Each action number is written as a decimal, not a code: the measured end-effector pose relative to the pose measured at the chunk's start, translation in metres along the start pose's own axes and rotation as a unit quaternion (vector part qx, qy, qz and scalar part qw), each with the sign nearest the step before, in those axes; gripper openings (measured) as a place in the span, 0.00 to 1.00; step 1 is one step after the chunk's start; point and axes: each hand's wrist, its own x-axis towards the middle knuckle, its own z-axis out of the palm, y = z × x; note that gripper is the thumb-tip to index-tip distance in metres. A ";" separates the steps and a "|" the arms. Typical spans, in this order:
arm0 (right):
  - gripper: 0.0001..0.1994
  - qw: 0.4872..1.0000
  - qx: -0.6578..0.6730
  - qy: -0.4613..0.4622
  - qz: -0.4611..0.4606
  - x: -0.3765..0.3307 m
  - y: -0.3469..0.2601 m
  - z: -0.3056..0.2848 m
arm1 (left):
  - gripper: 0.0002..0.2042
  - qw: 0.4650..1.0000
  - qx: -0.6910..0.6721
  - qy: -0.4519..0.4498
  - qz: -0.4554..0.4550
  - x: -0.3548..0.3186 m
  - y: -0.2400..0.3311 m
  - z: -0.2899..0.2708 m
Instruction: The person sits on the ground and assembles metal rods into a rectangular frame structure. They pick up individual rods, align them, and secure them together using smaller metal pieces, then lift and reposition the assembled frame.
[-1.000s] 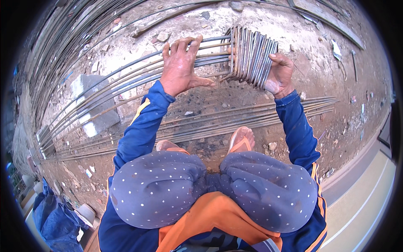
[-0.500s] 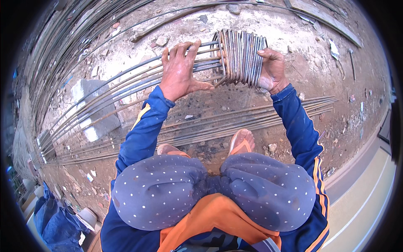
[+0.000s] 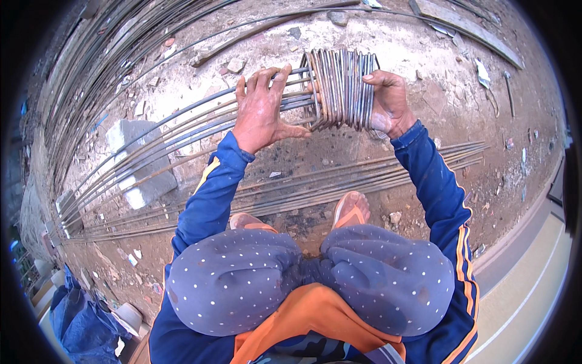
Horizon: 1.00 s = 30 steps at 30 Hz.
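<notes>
To the right of a rectangular grey concrete block with a whitened, chalky face, and a little beyond it from the person, a boxy stack of bent, rust-mottled steel rings is held up on its side, its thin bars packed in close, ribbed rows. The right hand, on the side of the stack farthest from the block, has its grip clamped on the rings: the thumb presses the end bars while most fingers are hidden. The left hand, between block and stack, has its grip spread, fingertips resting over long, round, grey and rust-brown steel rods and the thumb well apart from them. These rods fan out above the block and run right to the stack's near opening; how far they reach inside is unclear.

Nearer the person than the block, more thin rusty rods lie along gritty brown soil. A crumpled blue plastic sheet lies well below the block, to its left. Far right and beyond the block rests a flat, weathered grey plank.
</notes>
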 end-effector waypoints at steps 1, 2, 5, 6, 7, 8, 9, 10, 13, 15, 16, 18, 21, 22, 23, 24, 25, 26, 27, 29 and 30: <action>0.22 1.000 -0.007 -0.004 0.006 0.001 0.000 0.001 | 0.68 1.000 -0.006 -0.002 -0.001 0.000 0.000 -0.001; 0.26 1.000 -0.014 -0.006 0.011 0.000 -0.001 0.001 | 0.68 1.000 -0.013 -0.004 0.000 0.001 0.001 -0.002; 0.27 0.998 -0.056 0.011 0.004 0.002 0.000 0.002 | 0.66 1.000 -0.012 -0.016 -0.002 0.003 0.005 -0.011; 0.27 0.999 -0.051 0.012 0.003 0.002 0.001 0.004 | 0.65 0.998 -0.068 -0.011 -0.002 0.005 0.006 -0.017; 0.27 0.999 -0.040 0.005 0.008 0.001 0.003 0.008 | 0.63 0.992 -0.124 -0.007 -0.001 0.007 0.008 -0.023; 0.26 0.999 -0.030 -0.001 0.014 -0.001 0.004 0.015 | 0.61 0.984 -0.180 -0.002 -0.001 0.009 0.009 -0.029; 0.24 0.999 -0.013 -0.011 0.028 -0.004 0.004 0.026 | 0.60 0.963 -0.263 -0.027 -0.055 0.011 0.014 -0.033; 0.22 0.999 0.003 -0.021 0.041 -0.006 0.005 0.031 | 0.58 0.931 -0.343 -0.052 -0.110 0.013 0.021 -0.034; 0.15 0.998 -0.006 -0.069 0.005 0.000 0.001 0.017 | 0.54 0.851 -0.482 -0.089 -0.189 0.023 0.029 -0.033; 0.07 0.999 -0.027 -0.015 -0.004 0.002 0.002 0.031 | 0.52 0.814 -0.525 -0.102 -0.225 0.029 0.032 -0.037; 0.04 0.999 -0.038 0.012 -0.009 0.003 0.003 0.036 | 0.52 0.808 -0.535 -0.096 -0.227 0.030 0.030 -0.037; 0.12 0.999 0.005 -0.014 0.029 0.005 0.002 0.042 | 0.53 0.794 -0.556 -0.085 -0.230 0.030 0.024 -0.031; 0.24 0.997 0.021 -0.037 0.061 0.009 0.001 0.041 | 0.51 0.784 -0.566 -0.078 -0.243 0.030 0.021 -0.025; 0.24 0.997 0.024 -0.036 0.068 0.008 -0.001 0.040 | 0.51 0.782 -0.567 -0.080 -0.246 0.030 0.021 -0.024; 0.24 0.996 0.029 -0.038 0.075 0.009 0.000 0.044 | 0.49 0.782 -0.568 -0.075 -0.244 0.029 0.020 -0.023; 0.24 0.995 0.034 -0.039 0.082 0.010 0.001 0.047 | 0.48 0.784 -0.568 -0.076 -0.237 0.028 0.019 -0.023; 0.25 0.996 0.024 -0.036 0.083 0.011 0.001 0.045 | 0.48 0.786 -0.568 -0.078 -0.231 0.027 0.018 -0.024; 0.25 0.995 0.025 -0.041 0.083 0.010 0.000 0.047 | 0.47 0.788 -0.569 -0.079 -0.224 0.027 0.020 -0.025; 0.24 0.995 0.026 -0.047 0.084 0.008 0.000 0.050 | 0.36 0.810 -0.531 -0.081 -0.235 0.026 0.024 -0.032; 0.25 0.994 0.023 -0.050 0.090 0.008 -0.001 0.053 | 0.33 0.874 -0.431 -0.040 -0.220 0.023 0.018 -0.036; 0.25 0.995 0.015 -0.053 0.088 0.007 -0.002 0.055 | 0.32 0.901 -0.377 -0.019 -0.211 0.021 0.013 -0.039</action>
